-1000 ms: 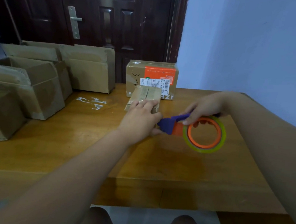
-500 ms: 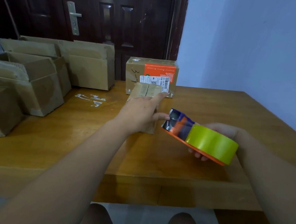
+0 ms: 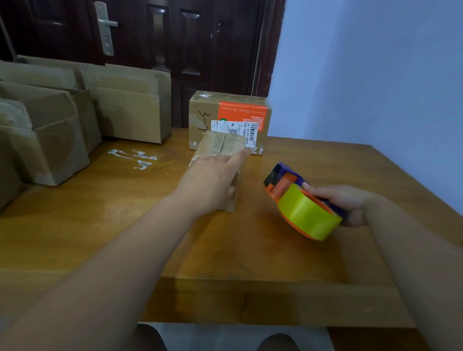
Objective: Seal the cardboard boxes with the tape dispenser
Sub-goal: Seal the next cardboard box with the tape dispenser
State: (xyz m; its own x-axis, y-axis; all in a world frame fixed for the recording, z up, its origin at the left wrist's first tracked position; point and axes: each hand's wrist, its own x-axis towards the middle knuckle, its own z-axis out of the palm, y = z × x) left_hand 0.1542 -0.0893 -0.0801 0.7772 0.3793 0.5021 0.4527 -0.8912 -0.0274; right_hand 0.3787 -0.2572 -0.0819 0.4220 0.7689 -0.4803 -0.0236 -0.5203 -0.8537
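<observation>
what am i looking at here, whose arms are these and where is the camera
There is no machine here. These are a person's two bare arms, seen by one camera worn on their head, which looks forward and down. The left hand lies with straight fingers on a small cardboard box on the wooden table. The right hand grips a purple and orange tape dispenser that carries a yellow-green tape roll. Behind the small box stands a larger box with an orange label. More open cardboard boxes sit on the left, before a dark door.
</observation>
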